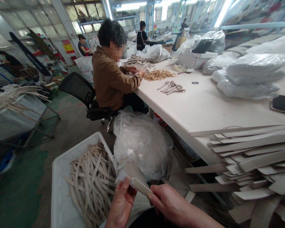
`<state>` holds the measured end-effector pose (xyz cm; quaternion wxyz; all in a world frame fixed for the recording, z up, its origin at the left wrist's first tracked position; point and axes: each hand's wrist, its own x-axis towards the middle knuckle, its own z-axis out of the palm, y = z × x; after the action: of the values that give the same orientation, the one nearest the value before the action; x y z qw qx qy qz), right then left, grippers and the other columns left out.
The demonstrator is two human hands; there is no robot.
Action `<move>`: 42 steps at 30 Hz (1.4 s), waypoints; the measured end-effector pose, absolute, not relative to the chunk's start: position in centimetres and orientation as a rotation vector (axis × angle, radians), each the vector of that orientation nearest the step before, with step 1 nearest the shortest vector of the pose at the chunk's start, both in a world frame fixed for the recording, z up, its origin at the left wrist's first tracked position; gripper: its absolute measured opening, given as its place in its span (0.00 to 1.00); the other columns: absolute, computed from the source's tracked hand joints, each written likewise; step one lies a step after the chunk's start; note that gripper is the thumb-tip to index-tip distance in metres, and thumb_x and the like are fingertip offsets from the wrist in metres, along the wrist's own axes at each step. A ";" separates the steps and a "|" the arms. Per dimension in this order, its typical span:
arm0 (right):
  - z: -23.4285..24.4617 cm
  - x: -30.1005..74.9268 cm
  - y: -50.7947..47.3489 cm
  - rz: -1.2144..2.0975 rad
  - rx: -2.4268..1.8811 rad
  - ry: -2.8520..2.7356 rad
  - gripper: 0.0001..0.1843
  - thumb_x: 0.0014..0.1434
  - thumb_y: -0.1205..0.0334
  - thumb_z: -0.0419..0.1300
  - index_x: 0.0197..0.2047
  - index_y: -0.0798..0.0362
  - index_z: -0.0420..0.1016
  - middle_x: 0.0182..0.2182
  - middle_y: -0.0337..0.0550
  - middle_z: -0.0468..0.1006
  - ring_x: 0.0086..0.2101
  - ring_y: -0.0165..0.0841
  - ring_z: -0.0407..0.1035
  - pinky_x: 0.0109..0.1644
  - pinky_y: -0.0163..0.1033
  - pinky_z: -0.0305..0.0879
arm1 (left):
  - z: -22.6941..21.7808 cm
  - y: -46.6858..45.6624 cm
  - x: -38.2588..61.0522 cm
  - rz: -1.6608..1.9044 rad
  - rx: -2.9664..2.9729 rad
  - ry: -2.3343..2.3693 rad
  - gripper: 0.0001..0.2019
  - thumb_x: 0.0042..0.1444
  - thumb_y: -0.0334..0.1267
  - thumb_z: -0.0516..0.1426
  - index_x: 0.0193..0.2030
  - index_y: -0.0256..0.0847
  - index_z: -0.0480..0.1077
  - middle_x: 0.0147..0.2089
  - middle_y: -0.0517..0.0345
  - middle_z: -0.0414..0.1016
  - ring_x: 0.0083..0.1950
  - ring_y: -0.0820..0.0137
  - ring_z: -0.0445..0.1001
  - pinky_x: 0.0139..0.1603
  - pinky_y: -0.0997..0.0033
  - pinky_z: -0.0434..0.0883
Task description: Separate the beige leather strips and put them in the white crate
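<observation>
Low in front of me, a beige strap (140, 186) stretches between my two hands. My left hand (123, 200) pinches its left end between thumb and fingers, close to a whitish flap (122, 176) whose kind I cannot make out. Fingers wrapped round, my right hand (165, 199) grips the other end. Just beyond the hands bulges a clear plastic bag (142, 142) of pale pieces. A white plastic bin (58, 183) to the left holds a tangle of narrow beige strips (91, 180). At the right, a stack of wider beige straps (256, 155) overhangs the table edge.
The white table (180, 110) carries a pile of gold-coloured metal pieces (159, 75), small strap pieces (172, 87), a black ring (195, 83) and plastic-wrapped packs (251, 76). A person in a brown jacket (114, 79) sits at its left side. Strips hang over a rack (16, 101) further left.
</observation>
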<state>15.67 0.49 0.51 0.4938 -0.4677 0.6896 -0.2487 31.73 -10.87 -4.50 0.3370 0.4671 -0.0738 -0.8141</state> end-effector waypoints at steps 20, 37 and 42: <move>1.6 16.0 0.1 -0.591 -1.197 1.750 0.06 0.57 0.59 0.61 0.34 0.51 0.69 0.26 0.35 0.72 0.26 0.30 0.64 0.29 0.34 0.49 | -5.2 -9.3 31.6 -2.225 1.200 -0.453 0.19 0.38 0.41 0.77 0.36 0.38 0.81 0.38 0.56 0.84 0.38 0.70 0.80 0.40 0.74 0.77; 1.8 13.6 1.8 -0.507 -1.258 1.789 0.21 0.70 0.53 0.49 0.29 0.52 0.70 0.22 0.37 0.69 0.24 0.29 0.60 0.28 0.34 0.50 | -3.7 -11.6 32.1 -2.008 1.191 -0.303 0.21 0.27 0.36 0.80 0.28 0.37 0.77 0.29 0.63 0.80 0.30 0.75 0.76 0.34 0.76 0.79; 2.9 13.9 2.1 -0.354 -1.254 1.925 0.18 0.67 0.55 0.50 0.29 0.52 0.71 0.21 0.35 0.64 0.23 0.29 0.54 0.27 0.36 0.46 | -2.9 -10.4 31.7 -2.044 1.298 -0.304 0.24 0.20 0.39 0.80 0.26 0.38 0.78 0.26 0.64 0.79 0.27 0.76 0.74 0.32 0.74 0.78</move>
<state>13.87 2.09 2.85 0.3971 -0.4950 0.7601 -0.1398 31.70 -10.35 -2.90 0.3435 0.4994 -0.1168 -0.7867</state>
